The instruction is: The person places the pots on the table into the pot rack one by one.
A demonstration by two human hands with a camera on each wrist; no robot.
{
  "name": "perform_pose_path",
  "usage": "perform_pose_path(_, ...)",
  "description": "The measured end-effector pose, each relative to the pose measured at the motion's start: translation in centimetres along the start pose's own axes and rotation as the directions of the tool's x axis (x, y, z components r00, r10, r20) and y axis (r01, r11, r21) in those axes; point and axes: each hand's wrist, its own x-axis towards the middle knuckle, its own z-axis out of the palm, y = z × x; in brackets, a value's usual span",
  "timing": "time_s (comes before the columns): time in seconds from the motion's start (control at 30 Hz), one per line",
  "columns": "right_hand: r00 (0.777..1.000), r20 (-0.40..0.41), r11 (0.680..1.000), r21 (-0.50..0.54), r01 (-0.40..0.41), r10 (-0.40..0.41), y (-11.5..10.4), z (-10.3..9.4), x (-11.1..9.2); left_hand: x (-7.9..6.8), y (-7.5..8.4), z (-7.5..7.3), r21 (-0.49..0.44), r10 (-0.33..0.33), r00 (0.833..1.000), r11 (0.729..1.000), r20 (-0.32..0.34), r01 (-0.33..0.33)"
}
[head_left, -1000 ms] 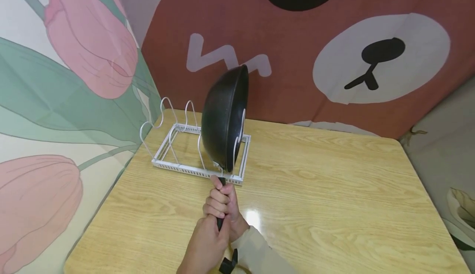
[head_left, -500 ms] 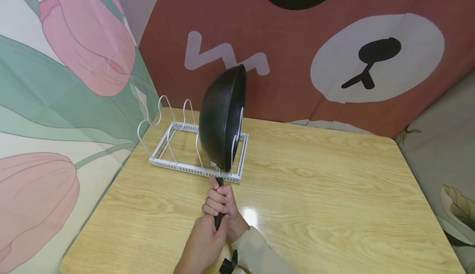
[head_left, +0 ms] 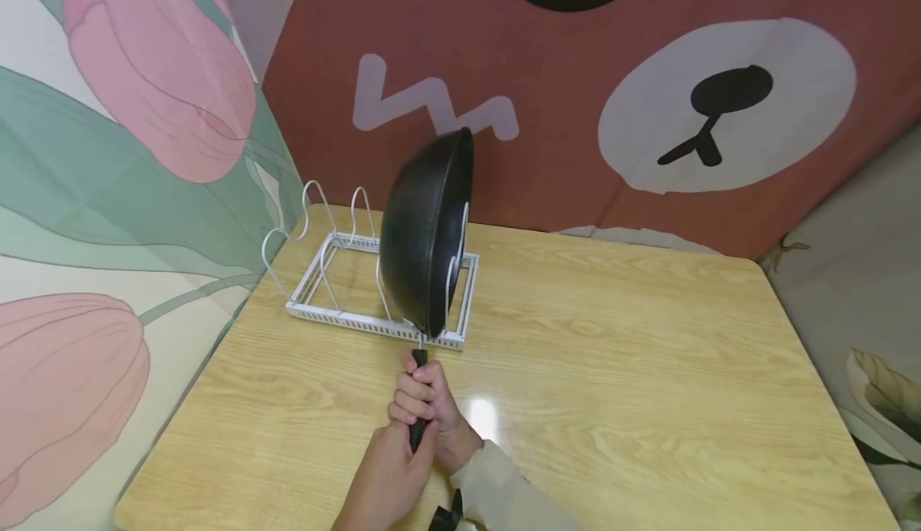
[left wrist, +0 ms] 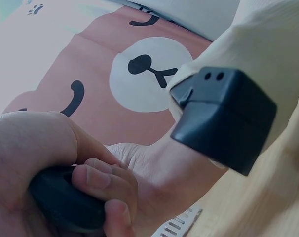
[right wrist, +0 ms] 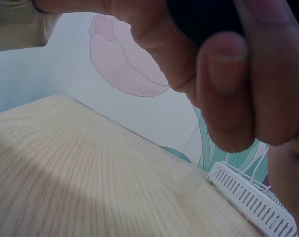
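Observation:
A black wok [head_left: 413, 235] stands on its side between the wire dividers of a white pan rack [head_left: 345, 321], its open side facing right. The handle [head_left: 419, 357] points toward me over the rack's front edge. My right hand [head_left: 424, 403] grips the handle's middle, with fingers curled round it. Just below, my left hand [head_left: 392, 463] holds the handle's end, its thumb lying along it. Both hands meet there. In the left wrist view, the handle's black end [left wrist: 65, 200] shows between the hands. The right wrist view has fingers [right wrist: 226, 89] close up, with the handle mostly hidden.
The rack stands at the back left of a wooden table [head_left: 612, 387]. More wire loops [head_left: 273, 255] rise at its left end. A brown cloth with a bear print [head_left: 554, 99] hangs behind, and a tulip-print cloth [head_left: 165, 67] hangs along the left.
The wok and both hands have shifted slightly toward me relative to the rack. The whole view has tilted a little, and both hands keep their hold on the handle.

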Motion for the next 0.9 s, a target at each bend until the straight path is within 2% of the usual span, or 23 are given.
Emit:
perform_pose_path(0.5, 1.0, -0.002, 0.998, -0.059, -0.024, 0.024, 0.5, -0.1, -0.4, -0.8, -0.6, -0.1, -0.009, -0.005, 1.0, 1.0, 0.015, 0.005)
perform_pose_path(0.73, 0.997, -0.081, 0.989, -0.147, -0.015, 0.003, 0.5, 0.1, -0.6, -1.0, -0.7, -0.3, 0.059, -0.015, 1.0, 0.998, 0.023, 0.014)
perform_pose_path(0.9, 0.991, -0.128, 0.976, -0.218, -0.002, -0.026, 0.7, 0.2, -0.9, -1.3, -0.9, -0.5, 0.111, 0.015, 0.999, 0.994, 0.038, -0.019)
